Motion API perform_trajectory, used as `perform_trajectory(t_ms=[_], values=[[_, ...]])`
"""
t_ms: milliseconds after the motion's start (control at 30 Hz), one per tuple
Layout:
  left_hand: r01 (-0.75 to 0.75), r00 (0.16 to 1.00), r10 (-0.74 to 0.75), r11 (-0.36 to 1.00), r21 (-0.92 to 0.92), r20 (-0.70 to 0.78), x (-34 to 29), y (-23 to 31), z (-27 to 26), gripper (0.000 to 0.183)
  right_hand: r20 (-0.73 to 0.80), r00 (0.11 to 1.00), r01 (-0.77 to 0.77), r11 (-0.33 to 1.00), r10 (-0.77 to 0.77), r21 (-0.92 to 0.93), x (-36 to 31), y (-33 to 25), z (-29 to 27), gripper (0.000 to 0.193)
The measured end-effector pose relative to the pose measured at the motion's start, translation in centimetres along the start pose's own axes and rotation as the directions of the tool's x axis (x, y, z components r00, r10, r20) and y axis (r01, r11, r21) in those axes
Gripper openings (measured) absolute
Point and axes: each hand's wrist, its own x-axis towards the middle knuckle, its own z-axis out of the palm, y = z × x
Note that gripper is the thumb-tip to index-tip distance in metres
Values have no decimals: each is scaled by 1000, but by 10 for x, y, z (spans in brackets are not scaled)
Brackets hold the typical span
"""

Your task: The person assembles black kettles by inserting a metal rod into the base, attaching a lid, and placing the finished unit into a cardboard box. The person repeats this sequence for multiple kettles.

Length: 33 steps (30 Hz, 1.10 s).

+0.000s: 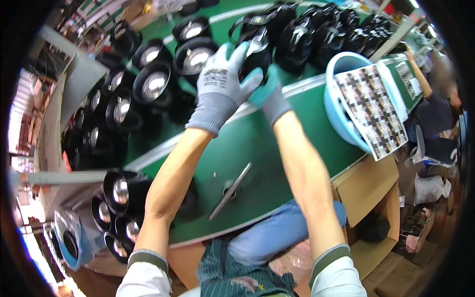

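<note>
Both gloved hands are up at the far side of the green bench (277,148), closed on one black round lamp housing (257,52); left hand (220,84) wraps its near-left side w/ fingers curled over the rim; right hand (269,94) grips from below-right, thumb side up against it. Housing sits directly ahead of both — no gap to either hand; it looks tilted, open face twd the far row of black housings (321,34), though the exact angle is hard to tell. More housings w/ shiny reflectors (153,81) lie just left; a flat metal bar (230,190) lies well apart, near the body; blue basin (341,99) to the right.
</note>
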Motion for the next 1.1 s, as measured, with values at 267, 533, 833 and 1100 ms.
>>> perform_trajectory(t_ms=[267, 533, 833, 1100], values=[[489, 689, -721, 394, -778, 67, -276, 83, -128, 65, -594, 788, -332, 924, 159, -192, -28, 22, 8, 76], [735, 242, -938, 9, -678, 250, -402, 20, -81, 54, 45, 792, 43, 19, 609, -999, -163, 96, 115, 105], [611, 259, -950, 22, -791, 174, -305, -45, -36, 80, -51, 816, -202, 201, 576, -958, -127, 137, 99, 65], [788, 439, -572, -125, -602, 693, -192, -8, 37, 88, -308, 913, -347, 115, 267, -931, -120, -23, 6, 47]])
